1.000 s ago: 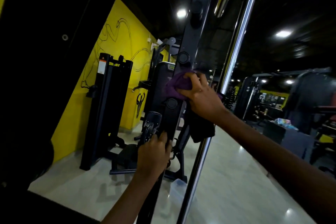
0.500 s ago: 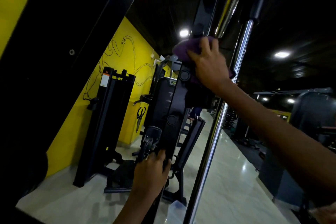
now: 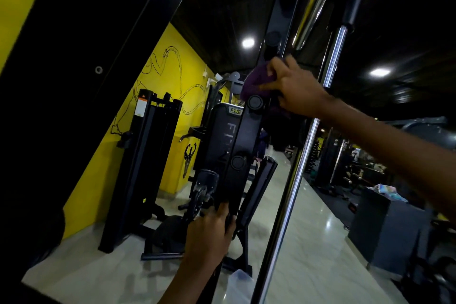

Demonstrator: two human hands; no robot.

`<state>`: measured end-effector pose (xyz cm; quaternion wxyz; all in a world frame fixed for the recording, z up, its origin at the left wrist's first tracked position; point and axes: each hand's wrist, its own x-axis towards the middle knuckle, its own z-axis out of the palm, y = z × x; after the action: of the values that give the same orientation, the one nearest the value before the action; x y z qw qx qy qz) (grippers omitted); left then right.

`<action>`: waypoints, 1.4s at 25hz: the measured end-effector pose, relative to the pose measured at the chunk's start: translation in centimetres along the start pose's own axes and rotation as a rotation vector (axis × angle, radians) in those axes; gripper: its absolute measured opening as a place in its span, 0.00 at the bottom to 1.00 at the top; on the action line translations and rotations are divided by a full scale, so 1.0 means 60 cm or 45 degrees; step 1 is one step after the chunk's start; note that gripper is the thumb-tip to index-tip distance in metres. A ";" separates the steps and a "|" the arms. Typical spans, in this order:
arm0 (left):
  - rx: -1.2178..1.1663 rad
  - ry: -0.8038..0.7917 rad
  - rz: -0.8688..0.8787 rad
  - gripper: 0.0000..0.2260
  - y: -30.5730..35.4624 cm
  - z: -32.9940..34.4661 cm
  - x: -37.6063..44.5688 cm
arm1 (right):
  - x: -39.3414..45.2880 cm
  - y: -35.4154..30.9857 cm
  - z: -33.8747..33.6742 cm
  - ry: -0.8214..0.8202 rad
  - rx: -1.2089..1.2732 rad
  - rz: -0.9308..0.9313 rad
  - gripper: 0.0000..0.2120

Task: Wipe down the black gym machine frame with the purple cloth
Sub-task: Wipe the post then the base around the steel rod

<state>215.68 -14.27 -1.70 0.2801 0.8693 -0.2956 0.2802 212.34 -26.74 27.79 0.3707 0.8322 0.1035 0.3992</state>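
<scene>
The purple cloth (image 3: 256, 80) is held bunched against the black frame upright (image 3: 243, 145) a little above the middle of the view, toward twelve o'clock, just above a round black cap (image 3: 255, 102) on that upright. It is gripped by the right hand (image 3: 294, 87), whose fingers are curled over its right edge, the forearm reaching in from four o'clock. At six o'clock the left hand (image 3: 209, 232) is wrapped around the lower part of the same upright, beside a black pulley bracket (image 3: 202, 191). The two hands are well apart along the frame. A chrome guide rod (image 3: 299, 155) is seen just to the right of the upright, running from one o'clock down to six. A yellow wall (image 3: 172, 81) with a line drawing lies at ten o'clock, and pale glossy floor (image 3: 315, 229) fills five o'clock.
</scene>
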 end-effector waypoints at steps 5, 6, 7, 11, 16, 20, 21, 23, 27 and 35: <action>0.041 -0.003 0.025 0.22 -0.002 0.006 0.001 | -0.019 -0.020 0.055 0.266 0.070 0.122 0.25; 0.043 0.001 0.034 0.22 -0.003 0.006 0.004 | -0.024 -0.017 0.057 0.233 0.120 0.025 0.25; 0.044 -0.009 0.043 0.22 -0.003 0.004 0.004 | -0.022 -0.002 0.042 0.142 0.161 -0.057 0.24; 0.010 0.032 0.034 0.22 -0.010 0.005 0.006 | -0.001 0.066 -0.048 0.097 0.091 0.164 0.17; -0.059 0.286 0.156 0.18 -0.026 0.029 0.016 | 0.063 0.116 -0.090 0.422 0.103 0.525 0.14; 0.065 0.454 0.191 0.18 -0.020 0.030 0.028 | 0.111 0.096 -0.048 0.221 0.101 0.355 0.20; 0.054 0.481 0.177 0.19 -0.019 0.029 0.031 | 0.109 0.097 -0.050 0.151 0.079 0.263 0.22; -0.031 0.523 0.192 0.16 -0.023 0.031 0.034 | 0.113 0.118 -0.073 -0.007 0.036 0.158 0.23; -0.397 0.489 0.354 0.14 -0.028 0.053 0.033 | 0.123 0.104 -0.079 0.038 0.009 0.306 0.19; -1.059 0.362 0.188 0.09 -0.012 0.042 0.027 | 0.110 0.068 -0.052 0.199 0.096 0.526 0.21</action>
<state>218.07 -16.04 -2.60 0.6231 0.6122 -0.4028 0.2735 213.86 -24.84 35.80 0.2407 0.8155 -0.0259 0.5258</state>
